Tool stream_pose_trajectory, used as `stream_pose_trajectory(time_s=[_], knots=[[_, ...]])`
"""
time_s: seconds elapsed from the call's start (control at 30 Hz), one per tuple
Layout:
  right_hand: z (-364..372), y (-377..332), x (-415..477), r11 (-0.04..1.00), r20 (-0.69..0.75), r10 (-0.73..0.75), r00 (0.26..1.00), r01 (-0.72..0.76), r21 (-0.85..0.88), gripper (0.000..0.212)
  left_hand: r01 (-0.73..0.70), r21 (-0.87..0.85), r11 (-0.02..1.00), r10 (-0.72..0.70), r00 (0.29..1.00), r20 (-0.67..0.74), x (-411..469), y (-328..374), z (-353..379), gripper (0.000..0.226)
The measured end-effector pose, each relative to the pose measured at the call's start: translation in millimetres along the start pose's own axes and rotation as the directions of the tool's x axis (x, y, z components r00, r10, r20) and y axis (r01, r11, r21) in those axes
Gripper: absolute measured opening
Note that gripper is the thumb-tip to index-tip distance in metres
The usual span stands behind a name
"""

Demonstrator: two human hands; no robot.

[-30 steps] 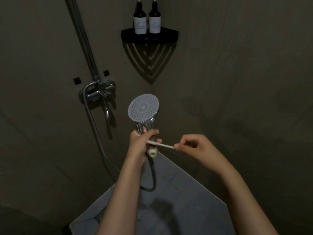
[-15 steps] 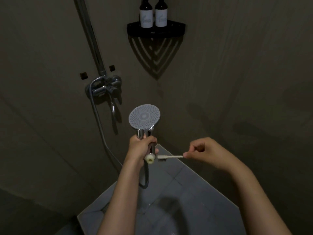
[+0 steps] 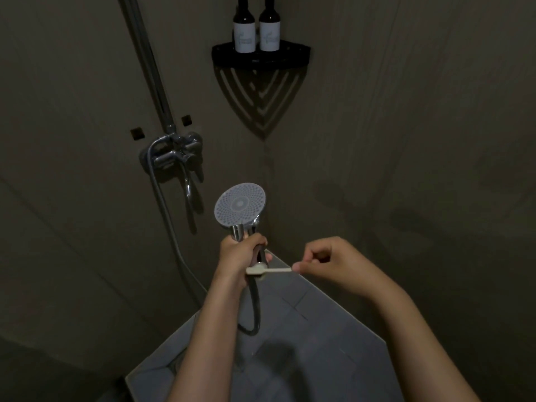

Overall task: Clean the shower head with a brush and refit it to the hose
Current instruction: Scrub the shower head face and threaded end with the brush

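On the far left wall a chrome riser pipe (image 3: pixel 150 71) runs down to the mixer tap (image 3: pixel 177 152), whose lever hangs below it. From the left end of the tap the hose (image 3: pixel 166 216) drops along the wall, passes behind the left forearm, loops low over the grey tiled floor (image 3: pixel 319 338) and climbs back up to the bottom of the shower head's handle.

Near the middle, the left hand (image 3: pixel 236 258) is closed around the chrome handle of the shower head (image 3: pixel 240 205), holding it upright. The round spray face stands just above the fist and is turned toward the camera.

Just right of that fist, the pale brush (image 3: pixel 268 269) lies level. Its head touches the lower end of the handle, right where the hose meets it, under the left hand's fingers. The right hand (image 3: pixel 333 264) pinches the far end of the brush handle between thumb and fingertips, with the other fingers curled in. The two hands are near each other but apart, bridged by the brush.

In the far corner above, a black corner shelf (image 3: pixel 261 55) holds two dark bottles (image 3: pixel 256 27) with white labels, side by side.
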State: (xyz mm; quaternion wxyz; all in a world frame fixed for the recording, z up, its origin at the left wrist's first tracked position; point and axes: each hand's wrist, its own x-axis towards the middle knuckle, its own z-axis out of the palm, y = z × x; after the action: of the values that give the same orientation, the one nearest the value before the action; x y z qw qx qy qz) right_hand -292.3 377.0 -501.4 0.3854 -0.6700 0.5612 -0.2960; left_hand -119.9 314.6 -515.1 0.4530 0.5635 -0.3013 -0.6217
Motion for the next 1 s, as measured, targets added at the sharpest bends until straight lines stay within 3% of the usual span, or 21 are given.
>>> stream_pose_trajectory(time_s=[0.53,1.0], knots=[[-8,-2,-10,0.99,0.018,0.048,0.999,-0.05,0.129,0.026,-0.007,-0.096,0.995,0.006,1.0,-0.019,0,4,-2,0.018],[-11,-10,-15,0.982,-0.038,0.046,0.998,-0.039,0.186,0.029,-0.011,-0.12,0.993,0.009,1.0,-0.015,-3,3,-2,0.014]])
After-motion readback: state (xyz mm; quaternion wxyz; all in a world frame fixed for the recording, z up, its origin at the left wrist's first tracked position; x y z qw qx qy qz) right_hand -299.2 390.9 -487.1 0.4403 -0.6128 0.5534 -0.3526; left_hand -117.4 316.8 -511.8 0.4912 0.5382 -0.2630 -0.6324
